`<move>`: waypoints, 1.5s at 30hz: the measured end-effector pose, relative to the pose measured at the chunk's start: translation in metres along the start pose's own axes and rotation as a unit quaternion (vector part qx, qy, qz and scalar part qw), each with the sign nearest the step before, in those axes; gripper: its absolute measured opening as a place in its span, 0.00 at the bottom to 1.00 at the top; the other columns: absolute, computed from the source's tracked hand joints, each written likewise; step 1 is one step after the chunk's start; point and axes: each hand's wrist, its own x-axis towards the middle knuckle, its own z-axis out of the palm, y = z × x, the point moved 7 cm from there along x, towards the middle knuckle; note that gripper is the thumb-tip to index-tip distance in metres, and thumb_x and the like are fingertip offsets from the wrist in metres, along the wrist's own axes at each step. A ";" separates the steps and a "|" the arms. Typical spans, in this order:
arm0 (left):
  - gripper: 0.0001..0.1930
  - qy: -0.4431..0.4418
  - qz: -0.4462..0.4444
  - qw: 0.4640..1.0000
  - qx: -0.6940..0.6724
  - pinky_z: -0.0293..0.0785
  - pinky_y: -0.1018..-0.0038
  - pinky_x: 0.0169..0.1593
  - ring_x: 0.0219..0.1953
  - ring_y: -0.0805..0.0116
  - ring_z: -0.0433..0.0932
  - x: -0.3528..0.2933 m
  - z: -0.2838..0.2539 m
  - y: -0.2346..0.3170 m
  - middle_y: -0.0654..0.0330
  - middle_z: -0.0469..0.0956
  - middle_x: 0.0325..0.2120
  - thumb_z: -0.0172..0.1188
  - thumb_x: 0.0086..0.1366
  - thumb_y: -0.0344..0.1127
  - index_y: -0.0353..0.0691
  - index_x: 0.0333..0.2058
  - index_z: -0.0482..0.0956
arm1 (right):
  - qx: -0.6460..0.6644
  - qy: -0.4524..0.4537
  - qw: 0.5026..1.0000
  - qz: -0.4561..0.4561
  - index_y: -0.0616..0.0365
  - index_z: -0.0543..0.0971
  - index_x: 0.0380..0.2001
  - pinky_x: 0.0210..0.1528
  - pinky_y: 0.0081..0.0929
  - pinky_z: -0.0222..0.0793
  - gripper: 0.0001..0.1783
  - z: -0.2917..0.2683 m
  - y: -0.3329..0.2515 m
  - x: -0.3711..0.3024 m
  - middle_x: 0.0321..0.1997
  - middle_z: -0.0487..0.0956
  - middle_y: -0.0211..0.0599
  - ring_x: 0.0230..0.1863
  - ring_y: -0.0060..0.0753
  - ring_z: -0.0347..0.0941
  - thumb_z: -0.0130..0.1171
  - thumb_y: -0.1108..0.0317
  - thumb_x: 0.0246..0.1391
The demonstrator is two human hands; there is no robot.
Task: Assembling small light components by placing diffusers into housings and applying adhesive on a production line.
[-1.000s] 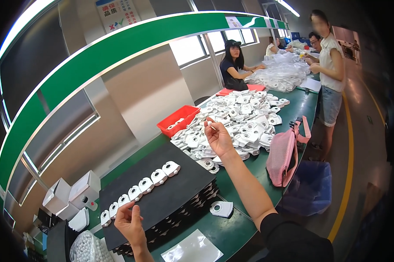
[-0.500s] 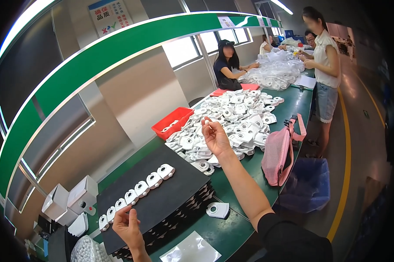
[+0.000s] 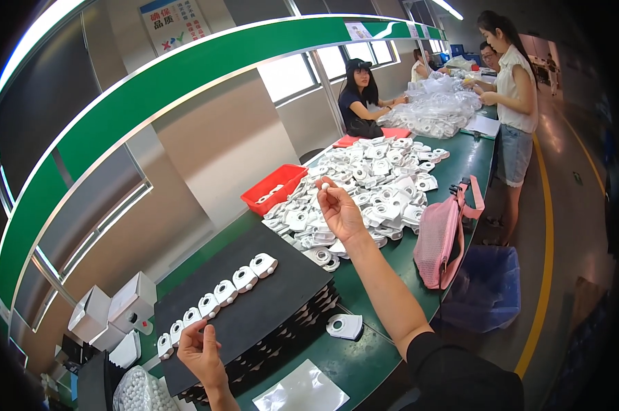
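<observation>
My right hand [image 3: 340,214] is raised over the near side of a heap of white plastic parts [image 3: 385,198], pinching a small white ball [image 3: 325,185] at its fingertips. Low at the left, my left hand [image 3: 203,355] hovers at the near edge of a black foam board [image 3: 255,281]. Its fingers are curled with thumb and forefinger close together; whether anything sits between them is hidden. Just beyond those fingers runs a row of several white rounded parts [image 3: 225,292], each with a round hole. White knobs show along the row's near side.
A red bin [image 3: 274,188] stands behind the heap. One white part [image 3: 344,327] and a clear plastic sheet [image 3: 300,388] lie near me. A bag of white balls [image 3: 141,390] is lower left. A pink bag [image 3: 438,240] sits at the right edge. Co-workers [image 3: 515,96] occupy the far end.
The view has shifted slightly. Both hands keep nearly the same pose, the ball still pinched in my right fingertips. A co-worker standing at the right has lowered their head.
</observation>
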 end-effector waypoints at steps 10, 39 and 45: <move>0.05 -0.004 0.001 1.000 -0.001 0.55 0.89 0.18 0.14 0.85 0.62 0.000 0.000 -0.002 0.70 0.65 0.13 0.59 0.55 0.28 0.35 0.32 0.75 | -0.043 -0.030 0.999 -0.007 0.69 0.70 0.44 0.42 0.13 0.71 0.15 0.004 0.002 0.001 0.41 0.73 0.44 0.36 0.24 0.70 0.48 0.79 0.51; 0.05 -0.011 0.002 1.000 -0.007 0.56 0.89 0.19 0.14 0.85 0.62 -0.001 0.000 -0.004 0.70 0.66 0.14 0.60 0.56 0.29 0.35 0.31 0.76 | -0.115 -0.103 0.987 -0.039 0.64 0.71 0.35 0.33 0.16 0.63 0.08 0.029 0.014 -0.010 0.29 0.71 0.33 0.29 0.21 0.65 0.48 0.75 0.51; 0.05 -0.011 0.004 1.000 -0.004 0.56 0.89 0.19 0.14 0.85 0.62 -0.001 0.001 -0.002 0.70 0.66 0.14 0.59 0.56 0.29 0.35 0.31 0.76 | -0.108 -0.111 0.988 -0.018 0.68 0.70 0.43 0.34 0.14 0.64 0.15 0.037 0.014 -0.014 0.32 0.72 0.35 0.30 0.22 0.65 0.46 0.77 0.50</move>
